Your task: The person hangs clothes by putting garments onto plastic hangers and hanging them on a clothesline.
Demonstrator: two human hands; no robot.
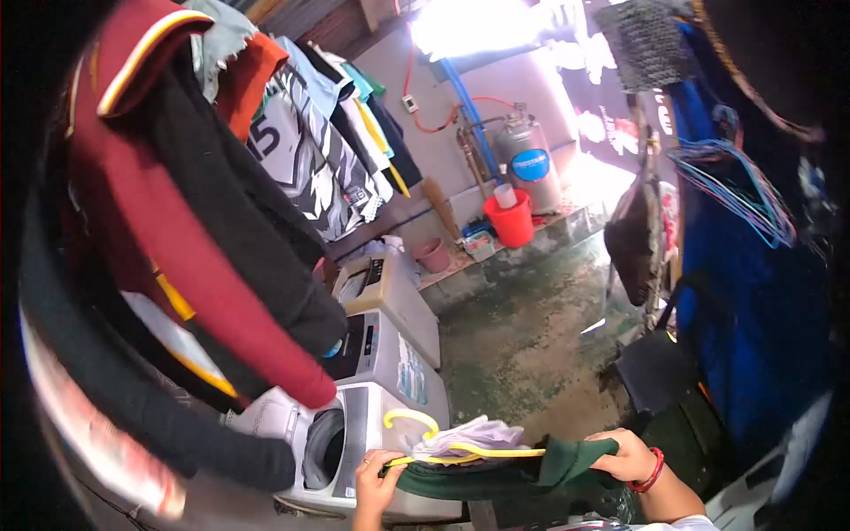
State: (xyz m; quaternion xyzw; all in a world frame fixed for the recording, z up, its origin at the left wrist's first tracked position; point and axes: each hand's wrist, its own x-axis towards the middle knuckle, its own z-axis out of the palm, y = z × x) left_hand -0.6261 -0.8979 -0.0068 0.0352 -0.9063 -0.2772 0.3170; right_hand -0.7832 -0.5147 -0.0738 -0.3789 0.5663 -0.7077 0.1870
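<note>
A yellow hanger lies along the top of a dark green garment at the bottom of the view, its hook pointing up and to the left. My left hand pinches the left end of the hanger and the cloth. At the other end my right hand, with a red bracelet at the wrist, grips the green cloth. Right behind the hanger is a pale white-and-lilac cloth. Part of the garment hangs below the frame's edge.
Maroon and black clothes hang close on the left. Washing machines stand beneath them, one with its lid up. A red bucket and a metal tank stand at the back. Wire hangers hang at right.
</note>
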